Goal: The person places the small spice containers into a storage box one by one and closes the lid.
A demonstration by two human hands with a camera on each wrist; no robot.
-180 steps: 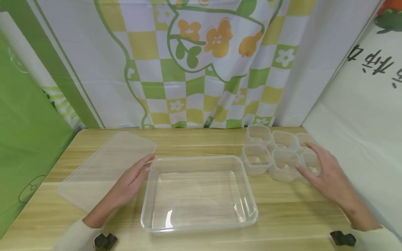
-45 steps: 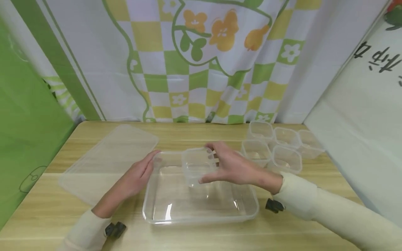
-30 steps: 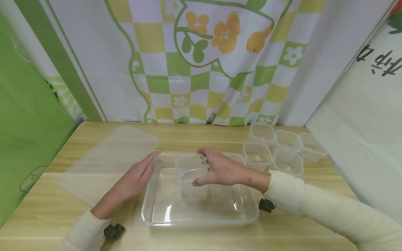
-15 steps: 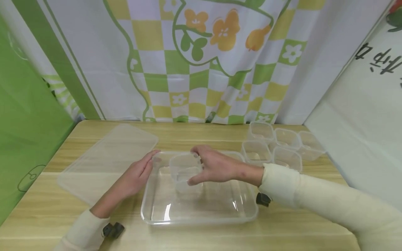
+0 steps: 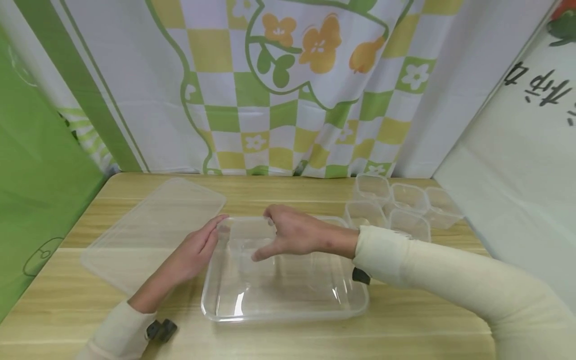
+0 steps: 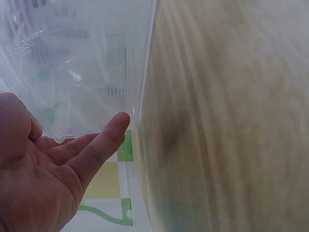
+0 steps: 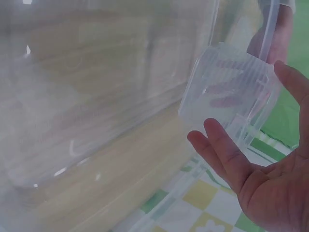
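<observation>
Right hand (image 5: 294, 234) has small clear tub (image 5: 243, 245) between thumb and spread fingers, down in back left part of big clear box (image 5: 288, 317); can't tell if it's touching bottom. Left hand (image 5: 193, 254), fingers pretty straight, against box's back left corner. Clear flat sheet (image 5: 157, 225) left, five more tubs (image 5: 408, 197) bunched right.

Your left forearm (image 5: 157, 285) slants forward and inward to the left grip (image 5: 193, 254), fingers pointing ahead; your right arm (image 5: 441, 270) reaches across, elbow bent, the right grip (image 5: 294, 232) pinching between thumb and fingers.
</observation>
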